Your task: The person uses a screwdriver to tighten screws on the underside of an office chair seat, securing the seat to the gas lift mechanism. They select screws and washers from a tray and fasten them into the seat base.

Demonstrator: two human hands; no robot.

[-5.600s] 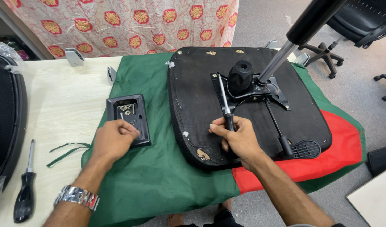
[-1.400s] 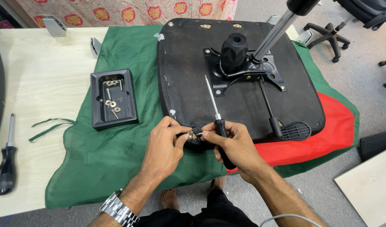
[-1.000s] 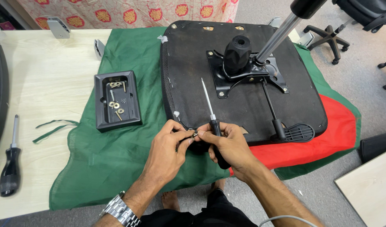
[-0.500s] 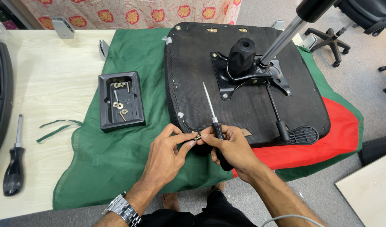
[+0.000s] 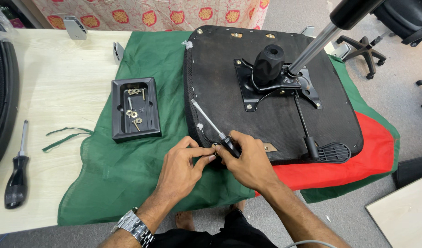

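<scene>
Head view, hands: the right hand (image 5: 247,160) is closing around the black handle of a screwdriver (image 5: 215,131), and its thin metal shaft is pointing up and to the left over the seat. The left hand (image 5: 181,167) is pinching something small between thumb and fingertips, just beside the right hand; it is too small to tell what it is.

Head view, chair seat: the upturned chair seat base (image 5: 220,87) is lying on the cloth, a flat black panel with rounded corners and a rough, matt surface. Both hands are working at its near edge.

Head view, mechanism: a black metal mounting plate (image 5: 275,87) is sitting in the middle of the seat, with a shiny steel gas cylinder (image 5: 312,46) rising from it at a tilt.

Head view, cloth: a thin green cloth (image 5: 128,183) with a red part is covering the pale wooden table (image 5: 50,87).

Head view, tray: a black rectangular plastic tray (image 5: 119,110) is holding brass-coloured screws and washers, well apart from the hands.

Head view, second tool: another screwdriver with black handle (image 5: 17,177) is lying at the table's left side.

Change from earlier: before, the left hand was resting at the tray and the right hand was lying on the seat; now both are meeting at the seat's near edge.
</scene>
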